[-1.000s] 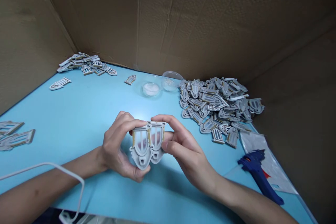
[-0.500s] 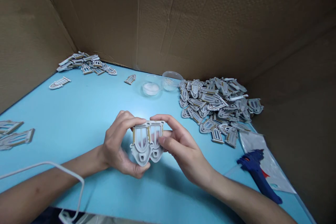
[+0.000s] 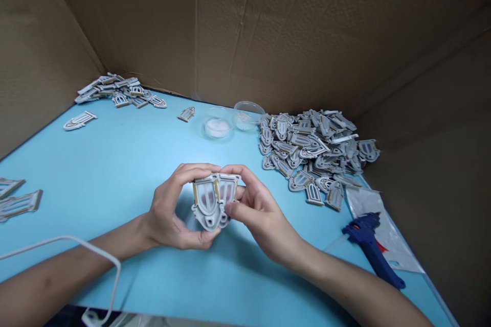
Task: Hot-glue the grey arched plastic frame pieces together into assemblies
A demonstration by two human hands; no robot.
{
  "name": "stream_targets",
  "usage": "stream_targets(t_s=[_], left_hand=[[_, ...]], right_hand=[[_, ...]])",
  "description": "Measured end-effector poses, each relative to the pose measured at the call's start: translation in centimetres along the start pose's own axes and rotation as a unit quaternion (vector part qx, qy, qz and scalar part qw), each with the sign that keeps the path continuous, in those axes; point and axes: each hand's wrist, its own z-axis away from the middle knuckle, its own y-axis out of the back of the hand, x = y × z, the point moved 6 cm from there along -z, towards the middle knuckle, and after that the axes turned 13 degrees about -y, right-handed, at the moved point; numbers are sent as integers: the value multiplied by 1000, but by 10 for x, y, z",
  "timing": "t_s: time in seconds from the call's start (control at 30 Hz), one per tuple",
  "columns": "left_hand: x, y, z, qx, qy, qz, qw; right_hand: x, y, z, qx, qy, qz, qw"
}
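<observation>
My left hand [image 3: 174,209] is closed on a small grey window-shaped piece [image 3: 207,204] with clear panes and gold side edges, its pointed end down. Fingers grip its top edge and the thumb supports its tip. My right hand [image 3: 257,209] pinches a second window-shaped piece [image 3: 228,189] of the same kind, thumb in front and fingers behind. Side by side above the table, the two pieces meet along their long edges, the right one angled slightly. Whether they are joined is not visible.
A large heap of window-shaped pieces [image 3: 314,148] lies at right, a smaller heap [image 3: 115,89] at back left. Two clear plastic cups [image 3: 217,127] stand at the back. A blue glue gun [image 3: 372,248] rests on a plastic bag [image 3: 399,245]. A white wire frame [image 3: 76,239] crosses the lower left.
The right-hand piece has turned so it angles against the left one, and my right thumb has slid lower. Both hands stay together; the whole view has shifted slightly.
</observation>
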Motion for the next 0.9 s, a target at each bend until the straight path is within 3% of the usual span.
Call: stream_targets(t_s=[0.33,0.6,0.9], left_hand=[[4,1,-1,5,-28,-14,1000],[4,1,-2,4,-45,-42,998],[2,3,0,11,-39,-45,998]], right_hand=[[3,-2,3,7,-19,18,1000],[2,-5,5,-46,-45,-35,997],[2,-10,3,-58,-37,-24,997]])
